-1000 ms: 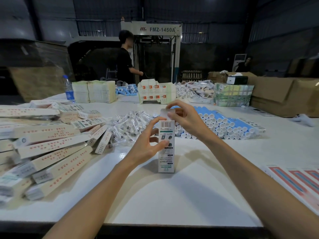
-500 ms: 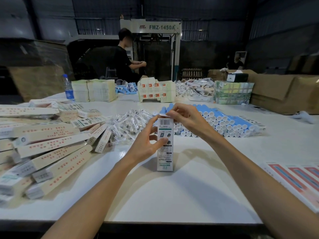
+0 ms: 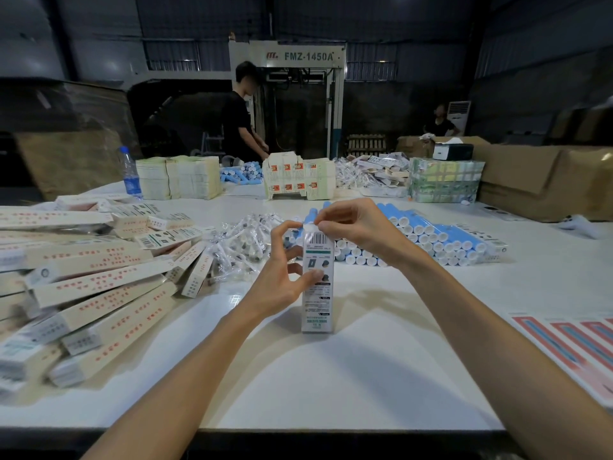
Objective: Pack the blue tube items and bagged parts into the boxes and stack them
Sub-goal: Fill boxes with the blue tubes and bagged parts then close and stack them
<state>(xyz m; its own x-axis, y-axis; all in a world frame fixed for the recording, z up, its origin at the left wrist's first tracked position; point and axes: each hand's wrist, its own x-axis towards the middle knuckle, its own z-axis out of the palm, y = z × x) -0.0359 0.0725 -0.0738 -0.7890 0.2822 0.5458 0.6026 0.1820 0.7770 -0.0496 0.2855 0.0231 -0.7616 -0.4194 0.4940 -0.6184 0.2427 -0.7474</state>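
A narrow white box point(image 3: 317, 293) with a barcode stands upright on the white table point(image 3: 331, 386). My left hand point(image 3: 282, 277) holds its left side, thumb on the front, forefinger raised by the top. My right hand point(image 3: 358, 227) pinches the box's top flap. Just behind the box top a blue tube tip point(image 3: 310, 214) shows. A pile of blue tubes point(image 3: 431, 237) with white caps lies behind my right hand. Clear bagged parts point(image 3: 245, 247) lie in a heap behind my left hand.
Several long packed boxes point(image 3: 99, 293) lie heaped at the left. Flat printed cartons point(image 3: 570, 343) sit at the right edge. Stacks of flat boxes point(image 3: 179, 177), a water bottle point(image 3: 131, 175) and cardboard cartons point(image 3: 544, 177) line the far side. One person point(image 3: 240, 121) stands behind the table, another point(image 3: 439, 122) farther right.
The box's top flap has gone from standing up to folded down at the top, with my right hand lowering onto it. My left forefinger has lifted toward the top edge.
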